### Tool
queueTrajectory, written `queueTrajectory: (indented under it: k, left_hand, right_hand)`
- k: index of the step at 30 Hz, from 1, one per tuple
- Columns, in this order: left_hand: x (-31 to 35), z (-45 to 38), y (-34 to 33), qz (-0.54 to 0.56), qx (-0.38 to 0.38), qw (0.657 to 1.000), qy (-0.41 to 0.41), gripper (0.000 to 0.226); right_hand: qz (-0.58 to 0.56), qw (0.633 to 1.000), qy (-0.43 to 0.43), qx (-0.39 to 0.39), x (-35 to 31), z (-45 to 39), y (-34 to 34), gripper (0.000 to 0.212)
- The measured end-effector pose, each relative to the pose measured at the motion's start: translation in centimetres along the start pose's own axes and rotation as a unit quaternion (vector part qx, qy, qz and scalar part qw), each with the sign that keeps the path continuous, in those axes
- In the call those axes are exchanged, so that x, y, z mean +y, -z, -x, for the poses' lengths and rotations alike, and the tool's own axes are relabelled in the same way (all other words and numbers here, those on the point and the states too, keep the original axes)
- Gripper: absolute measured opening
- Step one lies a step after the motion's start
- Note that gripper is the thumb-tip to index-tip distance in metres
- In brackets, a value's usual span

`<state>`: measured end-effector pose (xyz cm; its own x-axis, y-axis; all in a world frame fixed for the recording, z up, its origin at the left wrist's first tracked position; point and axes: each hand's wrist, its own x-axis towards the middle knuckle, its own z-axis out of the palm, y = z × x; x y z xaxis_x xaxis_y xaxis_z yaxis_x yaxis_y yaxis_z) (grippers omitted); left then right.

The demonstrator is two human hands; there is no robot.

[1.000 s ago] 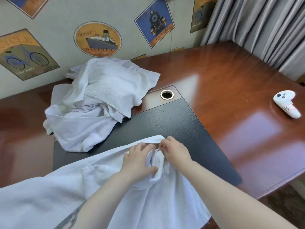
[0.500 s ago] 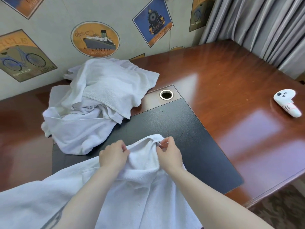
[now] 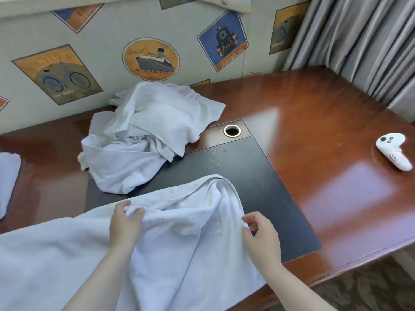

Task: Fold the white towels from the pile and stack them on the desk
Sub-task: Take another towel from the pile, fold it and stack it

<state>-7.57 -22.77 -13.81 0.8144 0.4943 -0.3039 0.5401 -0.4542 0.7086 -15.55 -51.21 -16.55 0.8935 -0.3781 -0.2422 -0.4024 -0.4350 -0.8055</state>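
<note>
Our left hand (image 3: 125,223) pinches the white terry towel (image 3: 179,239) on the glossy reddish wooden tabletop (image 3: 325,122); our right hand (image 3: 261,236) pinches its edge, fingers (image 3: 248,218) curled.

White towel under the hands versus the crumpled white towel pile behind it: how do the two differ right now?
The white towel under the hands lies spread out, draping off the near desk edge; the crumpled white towel pile is bunched near the wall. The left hand grips the spread towel and the right hand pinches its edge; nothing touches the pile. Both are white terry cloth and lie partly on the black desk mat.
</note>
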Motion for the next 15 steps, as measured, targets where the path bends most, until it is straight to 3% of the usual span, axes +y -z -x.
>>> queueTrajectory:
  k: [4, 8, 12, 15]
  left_hand:
    - [1.4, 3.3, 0.0, 0.121, 0.037, 0.991, 0.051, 0.048]
    - [3.6, 9.5, -1.6, 0.219, -0.007, 0.976, -0.012, 0.022]
    - [4.3, 17.2, -5.9, 0.241, -0.121, 0.958, -0.099, 0.018]
    - [2.6, 21.1, -9.7, 0.197, -0.200, 0.950, -0.135, 0.025]
  right_hand:
    - [0.089, 0.994, -0.055, -0.035, 3.9, 3.1, 2.9, 0.031]
    - [0.192, 0.969, -0.057, -0.146, 5.5, 3.8, 4.9, 0.019]
    - [0.141, 0.978, -0.024, -0.152, 6.7, 4.7, 5.4, 0.027]
    - [0.070, 0.988, -0.011, -0.141, 7.3, 4.9, 5.9, 0.025]
